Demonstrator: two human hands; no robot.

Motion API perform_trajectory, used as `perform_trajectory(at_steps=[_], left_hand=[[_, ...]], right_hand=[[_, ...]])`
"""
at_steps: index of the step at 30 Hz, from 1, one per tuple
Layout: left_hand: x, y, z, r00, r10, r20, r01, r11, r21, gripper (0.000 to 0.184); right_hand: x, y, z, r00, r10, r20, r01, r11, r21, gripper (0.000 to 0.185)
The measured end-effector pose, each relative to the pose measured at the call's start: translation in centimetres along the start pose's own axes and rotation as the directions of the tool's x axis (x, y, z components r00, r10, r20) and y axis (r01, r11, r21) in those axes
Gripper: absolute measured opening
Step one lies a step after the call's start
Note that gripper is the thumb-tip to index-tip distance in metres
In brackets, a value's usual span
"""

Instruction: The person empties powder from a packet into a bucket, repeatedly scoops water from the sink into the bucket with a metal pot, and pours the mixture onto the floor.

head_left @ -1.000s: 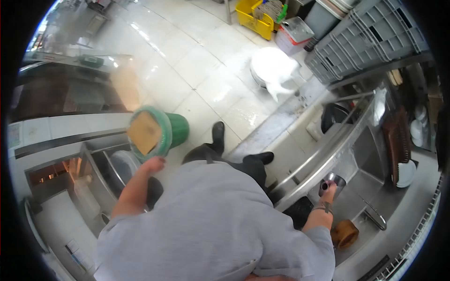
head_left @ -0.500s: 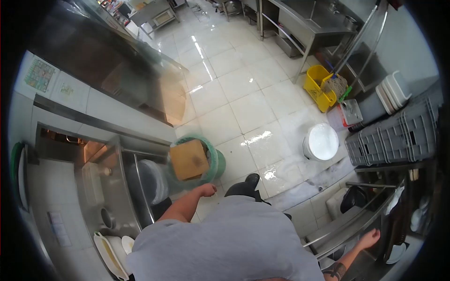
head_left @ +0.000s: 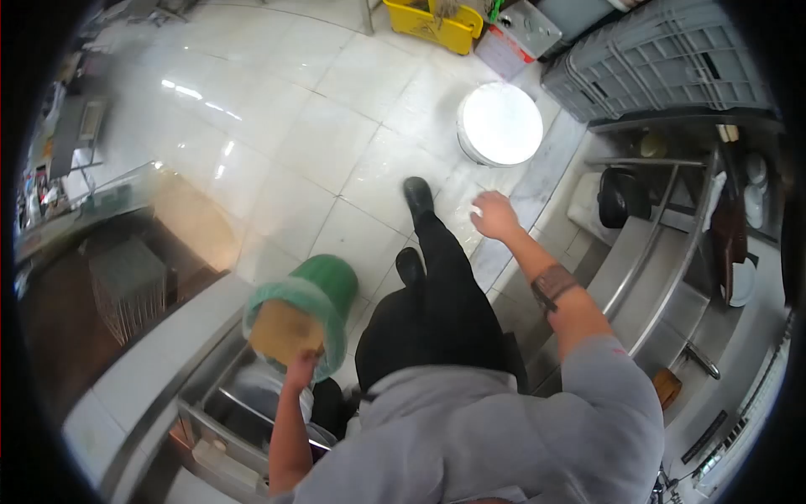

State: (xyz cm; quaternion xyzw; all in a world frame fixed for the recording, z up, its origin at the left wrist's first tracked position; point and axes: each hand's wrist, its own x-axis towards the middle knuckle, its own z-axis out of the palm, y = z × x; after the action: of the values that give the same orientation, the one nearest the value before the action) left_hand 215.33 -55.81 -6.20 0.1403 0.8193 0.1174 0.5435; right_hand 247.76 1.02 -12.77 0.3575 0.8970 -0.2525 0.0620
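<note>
My left hand (head_left: 304, 366) is over the near side of the green trash bin (head_left: 327, 284), its fingers curled closed with nothing visible in them. A light green bag lines the bin, and a piece of brown cardboard (head_left: 281, 328) sits in its mouth. Whether my hand touches the cardboard is hard to tell. My right hand (head_left: 494, 215) reaches forward over the wet floor, fingers loosely apart and holding nothing. Beyond it stands a white bucket (head_left: 500, 124), the nearest thing to that hand, apart from it.
Grey plastic crates (head_left: 655, 63) stand at the back right, near a yellow mop bucket (head_left: 437, 25). Metal shelving (head_left: 625, 277) runs along my right side. A steel counter (head_left: 197, 412) is at my left. The tiled floor (head_left: 285, 143) shines wet.
My view and body have turned right, toward the white bucket. My right hand has swung from beside the shelving to in front of me. The left hand now overlaps the bin in view.
</note>
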Motion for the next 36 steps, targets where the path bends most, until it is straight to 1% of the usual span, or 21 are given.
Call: perform_trajectory(at_steps=[5, 7, 8, 10, 11, 13, 14, 15, 17, 20, 22, 23, 24, 25, 26, 27, 29, 31, 33, 35, 36], left_hand=[[-2.5, 10.0, 1.3, 0.951, -0.305, 0.052, 0.303, 0.889, -0.343, 0.021], [-3.1, 9.1, 2.5, 0.93, -0.328, 0.165, 0.366, 0.855, -0.367, 0.026], [-3.5, 9.5, 3.3, 0.92, -0.349, 0.177, 0.391, 0.845, -0.365, 0.026], [-4.1, 10.7, 4.1, 0.86, -0.432, 0.271, 0.505, 0.796, -0.334, 0.028], [-4.2, 11.1, 4.0, 0.851, -0.443, 0.282, 0.52, 0.786, -0.336, 0.028], [-3.7, 11.9, 4.5, 0.845, -0.419, 0.332, 0.523, 0.776, -0.352, 0.03], [-3.4, 12.6, 4.6, 0.811, -0.472, 0.346, 0.585, 0.68, -0.442, 0.029], [-2.5, 14.5, 4.2, 0.843, -0.407, 0.352, 0.536, 0.695, -0.48, 0.028], [-1.1, 19.4, 3.3, 0.884, -0.382, 0.27, 0.467, 0.742, -0.48, 0.028], [0.0, 20.6, 2.8, 0.913, -0.332, 0.236, 0.407, 0.716, -0.567, 0.028], [0.2, 20.8, 2.6, 0.933, -0.302, 0.194, 0.354, 0.683, -0.639, 0.028], [-0.1, 20.7, 2.6, 0.943, -0.28, 0.18, 0.326, 0.663, -0.674, 0.029], [-0.2, 20.4, 2.5, 0.934, -0.309, 0.182, 0.348, 0.662, -0.664, 0.031], [-0.4, 19.7, 2.8, 0.937, -0.314, 0.15, 0.325, 0.637, -0.699, 0.031], [-0.4, 18.8, 3.1, 0.945, -0.287, 0.158, 0.315, 0.664, -0.678, 0.032], [0.0, 18.0, 3.6, 0.952, -0.257, 0.168, 0.302, 0.691, -0.657, 0.032], [0.4, 16.3, 5.3, 0.945, -0.298, 0.135, 0.301, 0.626, -0.719, 0.033], [0.7, 14.7, 5.6, 0.944, -0.303, 0.133, 0.328, 0.797, -0.507, 0.032], [1.3, 11.5, 7.6, 0.962, -0.268, 0.055, 0.259, 0.828, -0.496, 0.036], [2.6, 8.2, 9.3, 0.974, -0.222, 0.051, 0.209, 0.788, -0.58, 0.035], [3.3, 7.3, 9.2, 0.973, -0.22, 0.073, 0.224, 0.813, -0.538, 0.036]], right_hand=[[18.0, 6.2, 12.3, 0.948, 0.016, 0.317, 0.14, 0.875, -0.464, 0.035], [23.7, 10.1, 16.9, 0.977, -0.04, 0.21, 0.166, 0.759, -0.63, 0.036], [25.4, 10.7, 17.0, 0.971, -0.04, 0.235, 0.182, 0.763, -0.621, 0.036], [27.9, 11.5, 15.3, 0.824, 0.043, 0.565, 0.38, 0.698, -0.607, 0.035], [27.1, 12.8, 17.4, 0.813, 0.042, 0.581, 0.393, 0.697, -0.6, 0.035], [26.1, 16.5, 21.2, 0.974, -0.222, 0.048, 0.214, 0.829, -0.517, 0.033], [25.7, 15.0, 17.5, 0.883, -0.219, 0.414, 0.418, 0.769, -0.485, 0.029], [26.3, 11.8, 11.7, 0.676, -0.18, 0.715, 0.605, 0.689, -0.399, 0.026], [25.2, 13.3, 9.1, 0.717, -0.373, 0.588, 0.64, 0.687, -0.345, 0.022], [25.3, 12.9, 2.8, 0.882, -0.357, 0.308, 0.402, 0.91, -0.097, 0.026], [24.4, 12.5, -0.8, 0.993, -0.082, 0.085, 0.099, 0.974, -0.206, 0.037], [23.3, 15.2, -0.2, 1.0, -0.027, -0.001, 0.024, 0.908, -0.418, 0.039], [23.9, 12.8, -4.1, 0.886, 0.392, 0.25, -0.252, 0.857, -0.45, 0.041], [23.4, 12.0, -7.0, 0.758, 0.558, 0.338, -0.321, 0.77, -0.551, 0.041], [22.6, 11.5, -8.9, 0.675, 0.68, 0.287, -0.428, 0.677, -0.599, 0.04], [21.0, 15.1, -7.7, 0.794, 0.536, 0.288, -0.303, 0.759, -0.577, 0.034], [21.2, 17.9, -6.8, 0.847, 0.335, 0.412, -0.12, 0.876, -0.467, 0.031], [23.5, 19.4, -5.9, 0.885, 0.283, 0.369, -0.051, 0.848, -0.528, 0.026], [25.6, 24.5, -4.6, 0.788, 0.105, 0.606, 0.354, 0.728, -0.587, 0.025], [26.7, 23.9, -3.8, 0.812, 0.15, 0.564, 0.314, 0.702, -0.639, 0.022], [27.8, 22.6, -3.5, 0.818, 0.06, 0.572, 0.366, 0.713, -0.598, 0.02]])
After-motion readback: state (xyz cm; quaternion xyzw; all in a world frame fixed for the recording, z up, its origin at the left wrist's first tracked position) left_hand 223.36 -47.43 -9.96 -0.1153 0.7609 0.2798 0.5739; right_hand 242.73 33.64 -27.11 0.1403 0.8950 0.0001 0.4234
